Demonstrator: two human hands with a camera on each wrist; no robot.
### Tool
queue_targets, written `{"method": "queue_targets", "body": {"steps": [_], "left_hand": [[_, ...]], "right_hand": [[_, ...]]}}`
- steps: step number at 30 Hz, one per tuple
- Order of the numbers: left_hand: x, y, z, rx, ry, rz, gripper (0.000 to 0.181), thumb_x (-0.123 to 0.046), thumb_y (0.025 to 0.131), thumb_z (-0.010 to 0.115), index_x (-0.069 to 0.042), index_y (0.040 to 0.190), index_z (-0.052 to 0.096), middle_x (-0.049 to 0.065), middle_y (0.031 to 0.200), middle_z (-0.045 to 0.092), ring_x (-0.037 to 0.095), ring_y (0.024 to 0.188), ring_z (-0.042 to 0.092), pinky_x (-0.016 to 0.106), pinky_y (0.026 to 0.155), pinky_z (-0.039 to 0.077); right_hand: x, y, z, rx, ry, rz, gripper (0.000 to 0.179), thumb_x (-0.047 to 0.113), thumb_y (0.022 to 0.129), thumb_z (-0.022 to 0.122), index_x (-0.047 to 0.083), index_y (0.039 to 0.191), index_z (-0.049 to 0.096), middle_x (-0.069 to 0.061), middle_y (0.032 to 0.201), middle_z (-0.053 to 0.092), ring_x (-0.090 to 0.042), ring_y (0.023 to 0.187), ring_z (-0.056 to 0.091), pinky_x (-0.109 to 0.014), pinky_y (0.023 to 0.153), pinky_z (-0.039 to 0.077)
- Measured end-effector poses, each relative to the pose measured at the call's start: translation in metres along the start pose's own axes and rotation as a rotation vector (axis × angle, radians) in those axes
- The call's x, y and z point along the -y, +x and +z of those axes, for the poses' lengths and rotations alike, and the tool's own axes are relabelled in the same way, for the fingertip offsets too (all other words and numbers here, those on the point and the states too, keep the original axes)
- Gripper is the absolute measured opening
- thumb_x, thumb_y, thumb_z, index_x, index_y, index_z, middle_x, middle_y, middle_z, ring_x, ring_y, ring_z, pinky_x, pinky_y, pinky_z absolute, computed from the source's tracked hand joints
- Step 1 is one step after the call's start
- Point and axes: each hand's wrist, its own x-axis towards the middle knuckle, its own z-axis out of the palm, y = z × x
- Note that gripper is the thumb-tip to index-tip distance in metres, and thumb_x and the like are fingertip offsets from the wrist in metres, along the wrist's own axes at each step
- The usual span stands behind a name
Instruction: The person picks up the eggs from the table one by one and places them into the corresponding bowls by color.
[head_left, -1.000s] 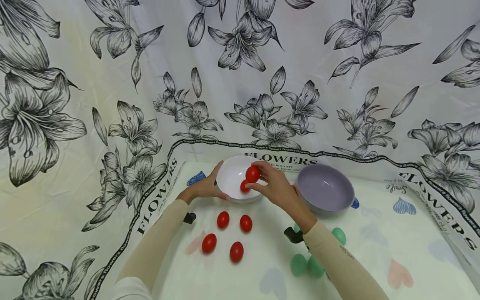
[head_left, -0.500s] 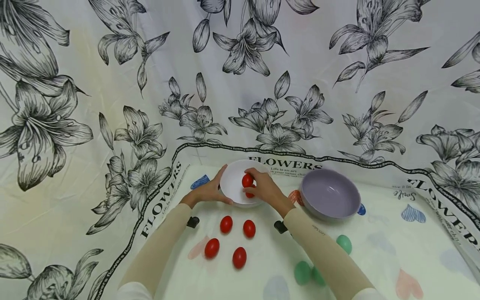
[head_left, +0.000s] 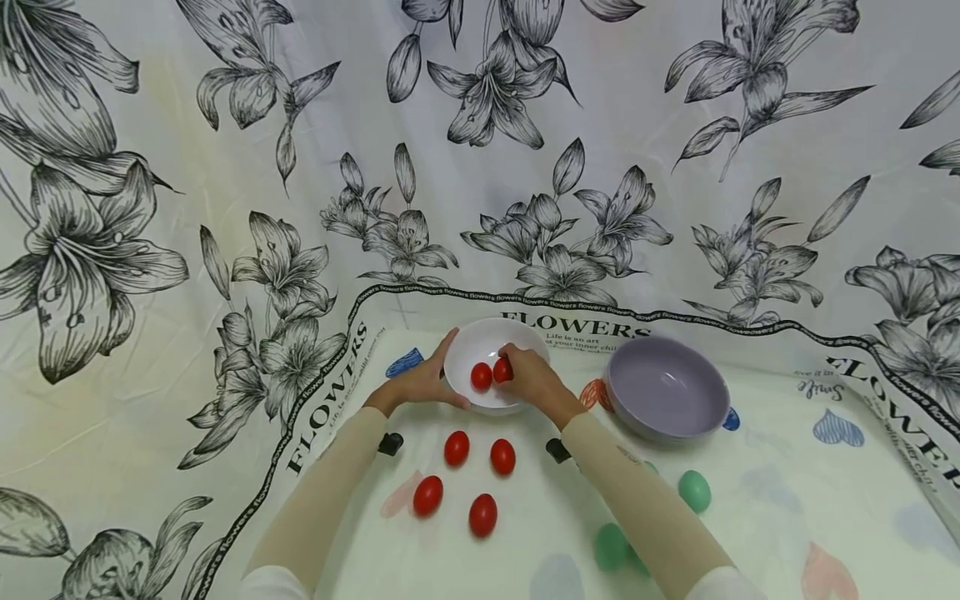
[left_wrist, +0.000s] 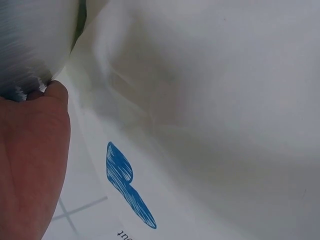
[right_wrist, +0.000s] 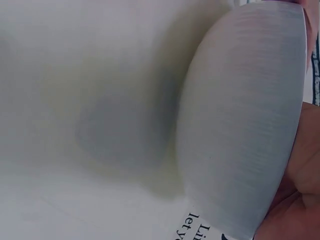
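Note:
My left hand (head_left: 422, 381) grips the white bowl (head_left: 459, 350) at its left side, thumb toward the front and fingers toward the back. Part of this hand (left_wrist: 32, 160) shows against the bowl's outer wall (left_wrist: 35, 45) in the left wrist view. My right hand (head_left: 534, 382) reaches over the right rim, its fingers pinching a red egg (head_left: 502, 369) inside the bowl. Another red egg (head_left: 481, 376) lies just left of it in the bowl. The right wrist view shows the bowl's outside (right_wrist: 240, 120), hiding the eggs, with my right hand (right_wrist: 300, 190) at its edge.
Several red eggs (head_left: 457, 448) lie on the patterned cloth in front of the white bowl. A purple bowl (head_left: 667, 392) stands to the right. Green eggs (head_left: 694, 491) lie near my right forearm, some partly hidden by the sleeve. A flower-printed curtain (head_left: 480, 208) hangs behind.
My right hand has lowered from above the white bowl into it. Two red eggs that overlapped in view now sit side by side. The left hand keeps its grip on the bowl.

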Motion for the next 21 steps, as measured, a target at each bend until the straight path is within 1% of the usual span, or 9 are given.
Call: {"method": "queue_targets", "body": {"steps": [2,3,6,9,10,11,18,21], "left_hand": [[-0.0007,0.0005,-0.0008,0.005,-0.006,0.003,0.144,-0.049,0.058,0.093,-0.04,0.154,-0.013,-0.013,0.162,0.004,0.021,0.144,0.025,0.048,0.113,0.033],[-0.0006,0.0006,-0.0008,0.007,-0.013,0.004,0.144,-0.048,0.058,0.093,-0.038,0.155,-0.013,-0.013,0.162,0.004,0.021,0.144,0.025,0.049,0.112,0.033],[0.0004,0.0003,-0.001,0.009,-0.024,0.006,0.143,-0.046,0.059,0.093,-0.039,0.155,-0.013,-0.013,0.162,0.005,0.023,0.143,0.027,0.049,0.11,0.036],[0.0014,-0.0008,0.0006,0.01,-0.027,0.01,0.144,-0.046,0.059,0.093,-0.033,0.156,-0.013,-0.012,0.162,0.006,0.024,0.142,0.03,0.049,0.109,0.038],[0.0014,-0.0012,0.0008,0.009,-0.025,0.01,0.144,-0.046,0.059,0.093,-0.033,0.156,-0.013,-0.012,0.162,0.007,0.024,0.142,0.03,0.049,0.109,0.038],[0.0013,-0.0015,0.0009,0.009,-0.024,0.01,0.144,-0.047,0.059,0.093,-0.033,0.156,-0.013,-0.012,0.162,0.007,0.024,0.142,0.03,0.048,0.109,0.038],[0.001,-0.0005,0.0005,0.004,-0.038,0.03,0.141,-0.044,0.059,0.094,-0.046,0.152,-0.013,-0.012,0.162,0.008,0.023,0.143,0.028,0.049,0.111,0.035],[0.0035,-0.0009,0.0016,0.004,-0.028,0.025,0.141,-0.045,0.06,0.093,-0.044,0.153,-0.013,-0.01,0.162,0.007,0.025,0.142,0.029,0.049,0.109,0.037]], "right_hand": [[0.0017,0.0014,-0.0005,0.025,-0.014,-0.002,0.06,0.018,0.081,0.082,0.007,0.134,0.054,-0.008,0.116,0.067,-0.019,0.105,0.062,-0.033,0.095,0.051],[0.0024,0.0018,-0.0007,0.039,-0.017,-0.003,0.061,0.018,0.081,0.082,0.007,0.134,0.054,-0.008,0.116,0.067,-0.019,0.104,0.061,-0.033,0.095,0.051],[0.0026,0.0042,0.0011,0.075,-0.038,-0.008,0.063,0.019,0.079,0.083,0.008,0.134,0.055,-0.007,0.115,0.066,-0.019,0.103,0.06,-0.034,0.095,0.051],[0.002,0.005,0.0035,0.106,-0.053,0.003,0.063,0.021,0.078,0.085,0.009,0.132,0.056,-0.005,0.113,0.066,-0.018,0.099,0.059,-0.033,0.093,0.052],[0.002,0.0052,0.0038,0.114,-0.06,0.004,0.063,0.021,0.077,0.085,0.009,0.132,0.056,-0.005,0.113,0.066,-0.018,0.099,0.059,-0.033,0.092,0.052],[0.0023,0.0051,0.0035,0.121,-0.065,0.004,0.063,0.022,0.077,0.085,0.01,0.132,0.056,-0.004,0.113,0.066,-0.017,0.098,0.059,-0.033,0.092,0.053],[0.0053,0.0049,-0.0011,0.136,-0.054,-0.003,0.064,0.019,0.077,0.085,0.008,0.132,0.055,-0.005,0.113,0.066,-0.018,0.1,0.059,-0.032,0.093,0.052],[0.0047,0.0028,-0.0004,0.141,-0.049,0.004,0.066,0.022,0.077,0.085,0.008,0.134,0.054,-0.005,0.116,0.065,-0.018,0.102,0.059,-0.033,0.095,0.052]]}}
